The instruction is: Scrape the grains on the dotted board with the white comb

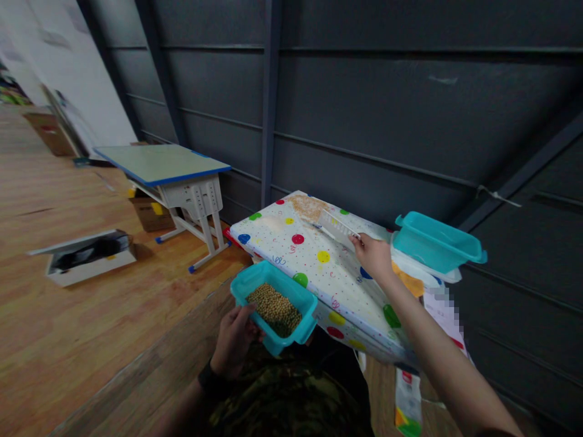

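My left hand (234,346) grips the near side of a teal plastic tub (273,306) part filled with small tan beans, held just below the table's near edge. My right hand (373,255) reaches out over the polka-dot tablecloth (314,261) and is closed on the handle of a white brush (334,226), whose bristles rest on the cloth. A patch of scattered tan grains (308,206) lies on the cloth at the far corner, just beyond the brush.
A second teal tub (435,243) sits on a white lid at the table's right end. A packet (407,406) hangs below the table edge. A blue-edged desk (168,167) and an open white box (86,255) stand on the wooden floor to the left. A dark grey wall is behind.
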`<state>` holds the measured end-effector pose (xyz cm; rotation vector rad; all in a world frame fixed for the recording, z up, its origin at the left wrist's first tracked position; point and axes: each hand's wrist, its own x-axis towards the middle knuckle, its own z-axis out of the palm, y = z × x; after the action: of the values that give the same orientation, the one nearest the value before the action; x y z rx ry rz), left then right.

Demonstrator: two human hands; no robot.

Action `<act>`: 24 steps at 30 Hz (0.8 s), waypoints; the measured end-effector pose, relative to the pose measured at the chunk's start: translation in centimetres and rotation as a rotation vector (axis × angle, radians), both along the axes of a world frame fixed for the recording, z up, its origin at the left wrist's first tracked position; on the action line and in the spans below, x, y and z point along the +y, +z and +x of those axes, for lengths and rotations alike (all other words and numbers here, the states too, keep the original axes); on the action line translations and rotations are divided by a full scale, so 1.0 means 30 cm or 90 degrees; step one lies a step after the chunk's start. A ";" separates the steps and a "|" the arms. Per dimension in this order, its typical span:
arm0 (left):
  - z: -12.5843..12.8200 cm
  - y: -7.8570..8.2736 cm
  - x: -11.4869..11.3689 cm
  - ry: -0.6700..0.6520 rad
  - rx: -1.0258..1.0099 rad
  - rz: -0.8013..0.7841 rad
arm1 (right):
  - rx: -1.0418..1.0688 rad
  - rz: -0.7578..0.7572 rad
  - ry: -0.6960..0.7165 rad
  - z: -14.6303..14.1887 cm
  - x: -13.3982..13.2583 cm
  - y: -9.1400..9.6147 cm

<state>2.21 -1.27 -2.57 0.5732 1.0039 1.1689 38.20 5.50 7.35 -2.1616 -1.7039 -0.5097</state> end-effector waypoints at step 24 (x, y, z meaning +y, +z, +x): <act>-0.010 -0.008 -0.006 -0.014 0.016 0.008 | 0.017 0.046 0.044 -0.019 0.040 -0.095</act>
<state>1.90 -1.46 -2.80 0.6088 1.0094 1.1527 37.63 6.70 4.50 -2.0437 -1.7124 -0.5133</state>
